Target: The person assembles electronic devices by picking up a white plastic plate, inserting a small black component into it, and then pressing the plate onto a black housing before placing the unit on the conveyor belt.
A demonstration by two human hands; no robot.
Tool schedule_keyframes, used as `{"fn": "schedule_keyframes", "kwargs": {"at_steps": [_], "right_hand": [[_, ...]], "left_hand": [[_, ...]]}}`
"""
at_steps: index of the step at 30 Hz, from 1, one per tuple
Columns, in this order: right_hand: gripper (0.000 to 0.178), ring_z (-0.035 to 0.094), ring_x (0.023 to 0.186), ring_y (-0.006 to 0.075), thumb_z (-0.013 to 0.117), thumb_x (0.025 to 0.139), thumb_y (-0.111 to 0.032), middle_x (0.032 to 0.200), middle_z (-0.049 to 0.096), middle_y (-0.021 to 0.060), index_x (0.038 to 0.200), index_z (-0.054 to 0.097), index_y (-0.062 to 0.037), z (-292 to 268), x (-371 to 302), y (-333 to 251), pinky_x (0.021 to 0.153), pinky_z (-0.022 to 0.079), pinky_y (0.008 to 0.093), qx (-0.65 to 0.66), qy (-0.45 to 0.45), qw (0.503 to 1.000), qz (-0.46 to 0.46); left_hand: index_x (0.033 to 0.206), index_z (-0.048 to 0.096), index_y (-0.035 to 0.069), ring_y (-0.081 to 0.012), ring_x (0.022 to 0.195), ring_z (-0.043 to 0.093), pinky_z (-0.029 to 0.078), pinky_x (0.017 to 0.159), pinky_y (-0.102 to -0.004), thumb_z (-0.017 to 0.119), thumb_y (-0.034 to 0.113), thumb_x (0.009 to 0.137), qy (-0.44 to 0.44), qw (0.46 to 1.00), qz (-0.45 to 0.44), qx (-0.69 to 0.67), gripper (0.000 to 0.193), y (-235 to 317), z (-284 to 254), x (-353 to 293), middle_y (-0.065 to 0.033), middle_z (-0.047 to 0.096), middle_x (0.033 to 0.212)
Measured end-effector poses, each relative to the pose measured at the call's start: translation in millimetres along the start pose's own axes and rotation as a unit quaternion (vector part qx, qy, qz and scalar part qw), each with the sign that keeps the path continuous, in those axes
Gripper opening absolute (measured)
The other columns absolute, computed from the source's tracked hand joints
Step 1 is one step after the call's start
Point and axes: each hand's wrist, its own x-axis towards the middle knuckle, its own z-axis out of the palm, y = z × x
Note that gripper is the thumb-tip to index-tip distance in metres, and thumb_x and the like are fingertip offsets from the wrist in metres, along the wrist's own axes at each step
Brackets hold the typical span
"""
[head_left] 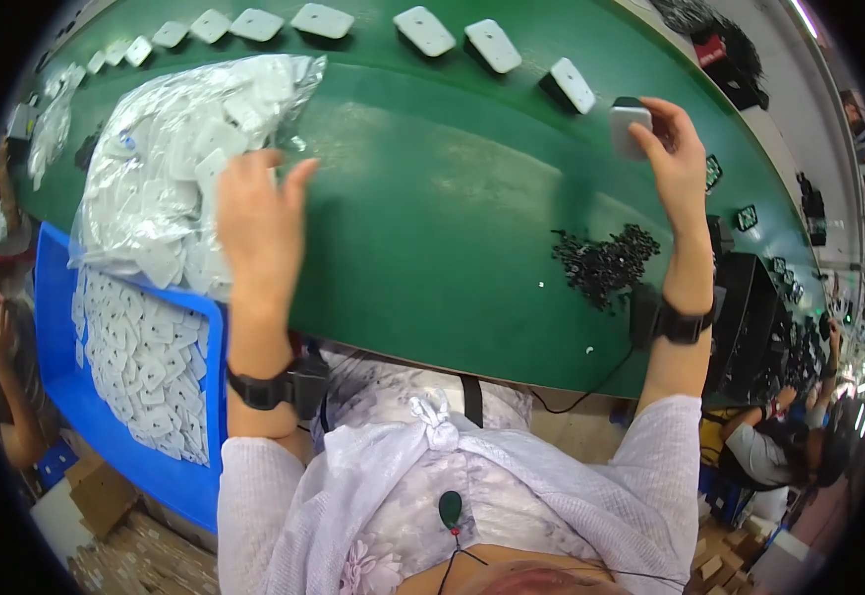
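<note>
White pad (630, 129) upright in right hand (675, 159) pinch grip, long axis vertical, left hand (259, 213) open on plastic bag (170, 159)

clear plastic bag (170, 149) — white pieces, far left

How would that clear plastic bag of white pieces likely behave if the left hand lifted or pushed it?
The clear bag looks thin and crinkled, so it would probably sag and shift shape, not lift stiffly. It bulges with many small white pieces, so likely bulky yet fairly light. Its open end near the left hand might spill pieces if tipped.
</note>
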Motion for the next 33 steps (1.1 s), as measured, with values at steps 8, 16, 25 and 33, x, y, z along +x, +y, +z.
{"fn": "schedule_keyframes", "kwargs": {"at_steps": [8, 16, 25, 33], "right_hand": [[0.033, 0.059, 0.097, 0.0125, 0.068, 0.088, -0.021, 0.105, 0.065, 0.0036, 0.116, 0.063, -0.0053, -22.5, 56.3, 67.0, 0.086, 0.045, 0.0270, -0.035, -0.123, 0.979, 0.158], [0.043, 0.057, 0.094, 0.0114, 0.068, 0.088, -0.037, 0.102, 0.065, 0.0020, 0.119, 0.064, -0.0075, -32.9, 69.0, 86.7, 0.083, 0.045, 0.0280, -0.024, -0.155, 0.966, 0.204], [0.014, 0.060, 0.077, 0.0216, 0.070, 0.081, -0.013, 0.084, 0.061, 0.0081, 0.089, 0.064, -0.0038, 9.2, -31.7, -9.5, 0.071, 0.049, 0.0318, -0.184, -0.147, 0.968, -0.090], [0.010, 0.056, 0.078, 0.0287, 0.063, 0.079, -0.008, 0.080, 0.052, 0.0107, 0.082, 0.054, -0.0030, 49.2, -82.2, -27.7, 0.073, 0.047, 0.0377, -0.336, -0.232, 0.896, -0.173]], "left_hand": [[0.092, 0.051, 0.002, -0.0371, 0.085, 0.059, 0.047, 0.069, -0.0472, 0.060, 0.045, 0.088, -0.095, 0.975, -0.042, 0.196, 0.044, -41.3, 3.3, 8.9, -0.0168, 0.059, 0.090], [0.094, 0.070, 0.006, -0.0313, 0.085, 0.055, 0.046, 0.075, -0.0415, 0.059, 0.018, 0.091, -0.077, 0.979, 0.005, 0.190, 0.016, -42.3, -15.6, 17.2, -0.0111, 0.059, 0.087], [0.099, 0.061, -0.001, -0.0089, 0.066, 0.058, 0.044, 0.058, -0.0228, 0.059, 0.007, 0.093, -0.059, 0.941, -0.118, -0.313, 0.010, 19.9, -25.4, 17.2, -0.0037, 0.058, 0.087], [0.116, 0.062, 0.006, -0.0086, 0.058, 0.056, 0.044, 0.050, -0.0220, 0.054, -0.005, 0.090, -0.205, 0.838, 0.010, -0.506, 0.029, 111.0, 8.8, 17.8, -0.0047, 0.056, 0.088]]}}
